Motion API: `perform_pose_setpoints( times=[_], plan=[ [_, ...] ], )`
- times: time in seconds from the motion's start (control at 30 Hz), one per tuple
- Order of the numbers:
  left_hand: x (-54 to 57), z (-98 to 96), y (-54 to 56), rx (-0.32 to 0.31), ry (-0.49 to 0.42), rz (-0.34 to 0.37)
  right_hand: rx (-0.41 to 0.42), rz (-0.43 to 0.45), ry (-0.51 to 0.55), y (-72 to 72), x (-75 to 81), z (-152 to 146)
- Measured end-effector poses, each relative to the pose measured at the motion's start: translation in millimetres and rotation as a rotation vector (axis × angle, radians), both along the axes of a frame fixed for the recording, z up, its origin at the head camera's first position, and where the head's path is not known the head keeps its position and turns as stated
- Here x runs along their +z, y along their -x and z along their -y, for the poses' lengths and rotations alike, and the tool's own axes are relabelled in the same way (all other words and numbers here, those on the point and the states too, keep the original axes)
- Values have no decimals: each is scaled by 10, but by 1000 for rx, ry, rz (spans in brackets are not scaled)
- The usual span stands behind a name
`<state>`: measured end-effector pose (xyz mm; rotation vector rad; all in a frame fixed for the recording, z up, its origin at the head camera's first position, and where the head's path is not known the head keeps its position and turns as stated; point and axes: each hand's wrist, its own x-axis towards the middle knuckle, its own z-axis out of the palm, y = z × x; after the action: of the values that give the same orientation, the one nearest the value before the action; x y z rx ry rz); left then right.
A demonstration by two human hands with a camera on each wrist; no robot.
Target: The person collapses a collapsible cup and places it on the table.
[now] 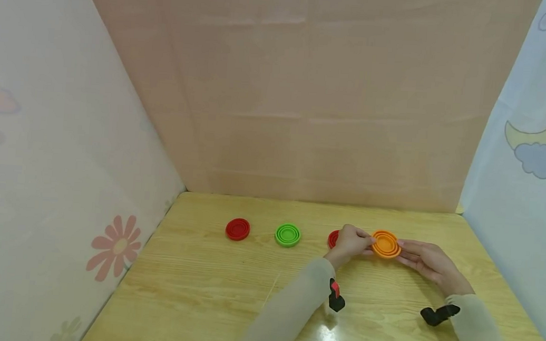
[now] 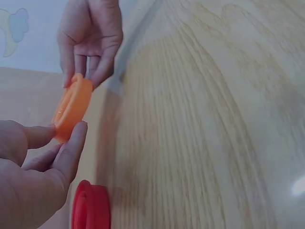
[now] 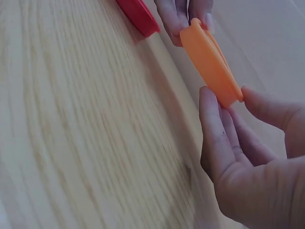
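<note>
An orange collapsible silicone cup (image 1: 385,244), folded flat into concentric rings, is held between both hands above the table. My left hand (image 1: 352,241) pinches its left edge between thumb and fingers. On the opposite edge, my right hand (image 1: 430,263) grips it the same way. Both wrist views show the orange cup (image 2: 72,109) tilted and seen side-on, with fingertips at each end. A flat red cup (image 1: 332,239) lies just behind the left hand, which partly covers it; its rim shows in the left wrist view too.
Farther left on the wooden table (image 1: 188,291) lie a flat green cup (image 1: 287,235) and another flat red cup (image 1: 237,229), in a row with the others. A beige backdrop (image 1: 305,114) rises behind the table, and patterned walls stand at both sides.
</note>
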<state>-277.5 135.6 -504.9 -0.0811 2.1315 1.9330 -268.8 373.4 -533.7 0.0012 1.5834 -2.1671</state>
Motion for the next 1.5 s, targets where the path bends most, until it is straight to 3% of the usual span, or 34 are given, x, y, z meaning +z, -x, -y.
perform_pose_setpoints(
  times=[0.17,0.37,0.6,0.87,1.07,1.5],
  plan=[
    [-48,-160,24,2,118,-17,-36,10,-54,-1,-31,-77],
    [-107,-304,65,16,132,-30,-82,-10,-125,-10,-29,-149],
    [-194,-391,119,65,301,-37,-107,-148,-417,16,-24,-67],
    [-215,-385,67,59,315,-90,-195,-340,-843,-36,-1,66],
    [-171,-348,23,89,323,-74,-214,-358,-912,-40,40,159],
    [-196,-367,-13,88,338,-100,-209,-342,-1042,-65,57,171]
  ],
)
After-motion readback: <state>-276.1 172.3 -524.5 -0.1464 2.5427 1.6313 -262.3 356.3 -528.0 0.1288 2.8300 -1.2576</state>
